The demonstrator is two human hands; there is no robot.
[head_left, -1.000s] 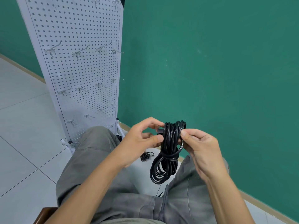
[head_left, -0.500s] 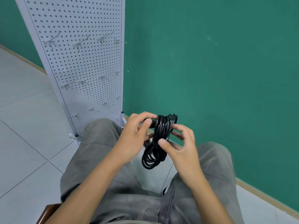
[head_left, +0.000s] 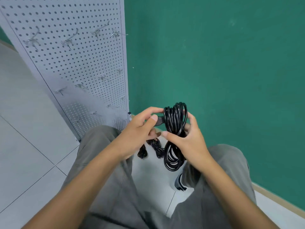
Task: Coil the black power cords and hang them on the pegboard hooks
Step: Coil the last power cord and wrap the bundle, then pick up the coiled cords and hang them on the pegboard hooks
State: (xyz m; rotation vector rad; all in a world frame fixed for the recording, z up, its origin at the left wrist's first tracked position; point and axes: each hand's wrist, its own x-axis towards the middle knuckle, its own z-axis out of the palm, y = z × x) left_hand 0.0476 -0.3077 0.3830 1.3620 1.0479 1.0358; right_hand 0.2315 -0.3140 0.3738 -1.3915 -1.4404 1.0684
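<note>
A coiled black power cord (head_left: 174, 123) hangs upright between both hands above my knees. My right hand (head_left: 188, 142) wraps round the middle of the coil, thumb across its front. My left hand (head_left: 140, 131) pinches the cord's plug end at the coil's upper left side. The white pegboard (head_left: 69, 63) stands to the left, leaning against the green wall, with several bare metal hooks (head_left: 67, 42) in rows. More black cords (head_left: 152, 148) lie on the floor between my legs, partly hidden by my hands.
I sit on a chair with grey trousers (head_left: 105, 162) filling the lower view. A green wall (head_left: 231, 71) is straight ahead and right. Pale floor tiles (head_left: 24, 146) extend to the left. My shoe (head_left: 179, 183) shows below the coil.
The coil has been kept in both hands and lowered slightly toward my lap. My right hand has closed further round its middle, and my left thumb now presses the plug end.
</note>
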